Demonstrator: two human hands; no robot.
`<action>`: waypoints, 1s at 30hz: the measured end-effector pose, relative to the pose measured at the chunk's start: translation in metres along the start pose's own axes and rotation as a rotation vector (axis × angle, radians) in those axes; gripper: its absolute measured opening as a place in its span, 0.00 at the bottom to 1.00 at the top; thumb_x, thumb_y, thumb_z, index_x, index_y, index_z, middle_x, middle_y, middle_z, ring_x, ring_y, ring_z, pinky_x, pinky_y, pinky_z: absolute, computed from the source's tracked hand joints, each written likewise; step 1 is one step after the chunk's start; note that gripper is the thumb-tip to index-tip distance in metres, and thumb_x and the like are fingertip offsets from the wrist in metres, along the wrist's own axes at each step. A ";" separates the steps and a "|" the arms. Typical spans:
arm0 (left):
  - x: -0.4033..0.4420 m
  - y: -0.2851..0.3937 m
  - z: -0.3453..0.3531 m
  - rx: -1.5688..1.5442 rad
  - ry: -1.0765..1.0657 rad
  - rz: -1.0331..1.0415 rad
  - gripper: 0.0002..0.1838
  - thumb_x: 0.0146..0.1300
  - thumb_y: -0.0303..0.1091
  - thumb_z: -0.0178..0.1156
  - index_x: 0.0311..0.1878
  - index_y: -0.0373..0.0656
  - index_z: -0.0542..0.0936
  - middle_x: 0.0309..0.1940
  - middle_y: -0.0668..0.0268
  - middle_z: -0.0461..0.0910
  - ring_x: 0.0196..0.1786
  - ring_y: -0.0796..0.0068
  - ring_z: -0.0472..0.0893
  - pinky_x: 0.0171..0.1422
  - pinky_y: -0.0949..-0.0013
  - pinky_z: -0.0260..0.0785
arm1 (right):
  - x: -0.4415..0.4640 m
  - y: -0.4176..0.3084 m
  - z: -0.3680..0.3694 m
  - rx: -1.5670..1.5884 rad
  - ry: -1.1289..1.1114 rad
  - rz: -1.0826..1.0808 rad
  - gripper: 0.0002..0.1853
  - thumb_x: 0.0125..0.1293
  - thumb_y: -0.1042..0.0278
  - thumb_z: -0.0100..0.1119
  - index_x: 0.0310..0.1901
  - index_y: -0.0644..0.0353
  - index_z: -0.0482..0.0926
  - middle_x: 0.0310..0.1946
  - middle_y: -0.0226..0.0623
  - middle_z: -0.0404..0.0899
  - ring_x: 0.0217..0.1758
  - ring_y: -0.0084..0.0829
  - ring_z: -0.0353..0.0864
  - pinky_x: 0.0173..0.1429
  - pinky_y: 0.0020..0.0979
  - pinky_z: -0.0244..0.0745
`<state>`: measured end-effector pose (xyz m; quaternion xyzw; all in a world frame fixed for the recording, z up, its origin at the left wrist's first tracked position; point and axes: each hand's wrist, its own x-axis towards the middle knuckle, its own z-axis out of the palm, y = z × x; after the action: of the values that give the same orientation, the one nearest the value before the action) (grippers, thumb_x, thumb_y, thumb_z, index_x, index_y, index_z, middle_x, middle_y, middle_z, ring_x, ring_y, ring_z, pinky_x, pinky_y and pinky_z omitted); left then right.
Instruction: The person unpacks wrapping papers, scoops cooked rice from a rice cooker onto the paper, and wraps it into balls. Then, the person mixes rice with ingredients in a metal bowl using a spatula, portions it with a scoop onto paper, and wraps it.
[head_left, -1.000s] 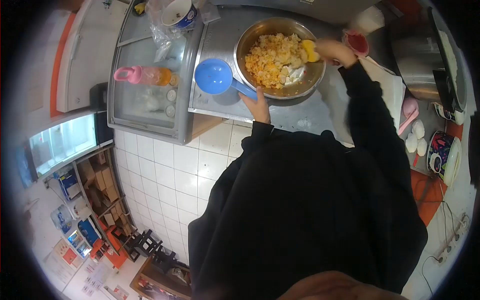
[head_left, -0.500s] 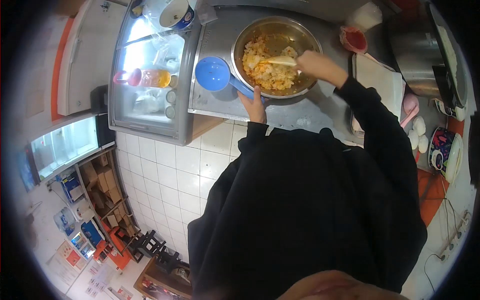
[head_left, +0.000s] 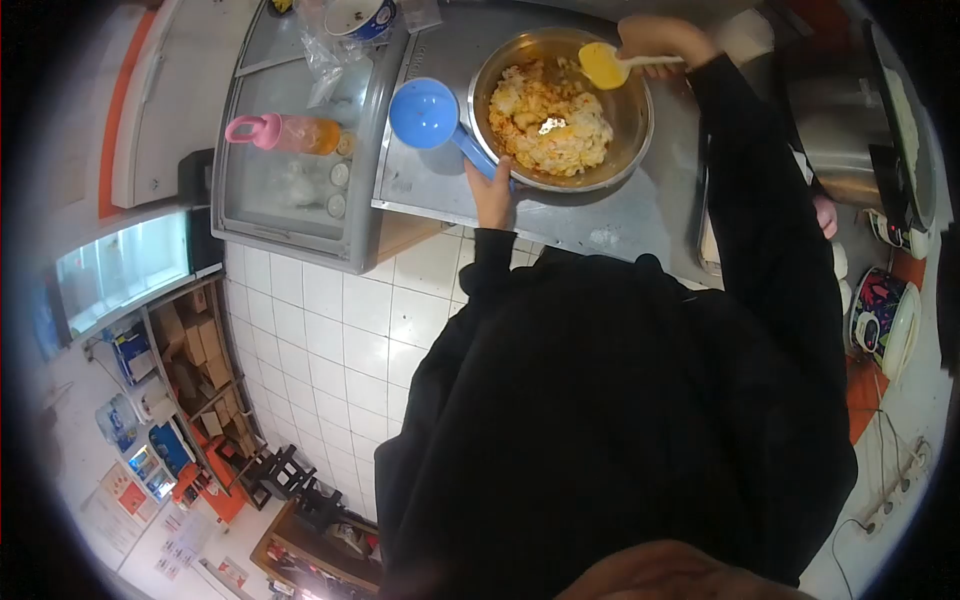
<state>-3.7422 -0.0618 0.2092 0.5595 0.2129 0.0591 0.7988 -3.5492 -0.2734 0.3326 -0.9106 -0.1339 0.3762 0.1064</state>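
A large metal bowl stands on the steel counter with an orange-and-white rice mixture in it. My right hand is closed on the pale handle of a rice paddle. The paddle's yellow, smeared head is raised over the bowl's far right side, apart from the rice. At the bowl's near left edge, my left hand is wrapped round the handle of a blue dipper, its thumb by the bowl's rim. Nothing shows in the dipper's round cup, which lies left of the bowl.
Left of the counter is a glass-topped freezer with a pink-capped bottle and a paper tub on it. To the right are a big steel pot and a patterned container. White floor tiles lie below.
My right hand has lifted the paddle out of the rice and moved away to the upper right. The left hand keeps hold of the dipper. The view has shifted slightly.
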 end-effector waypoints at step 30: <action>0.035 -0.015 -0.022 0.039 -0.112 0.078 0.28 0.51 0.27 0.55 0.54 0.36 0.56 0.44 0.61 0.65 0.44 0.72 0.67 0.48 0.72 0.60 | -0.040 -0.008 0.090 -0.217 0.472 -0.432 0.06 0.46 0.71 0.51 0.22 0.63 0.75 0.18 0.44 0.73 0.22 0.38 0.75 0.26 0.34 0.71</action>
<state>-3.7215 -0.0360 0.1798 0.5854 0.1471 0.0545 0.7955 -3.6418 -0.2704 0.2989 -0.9293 -0.3345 0.1075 0.1142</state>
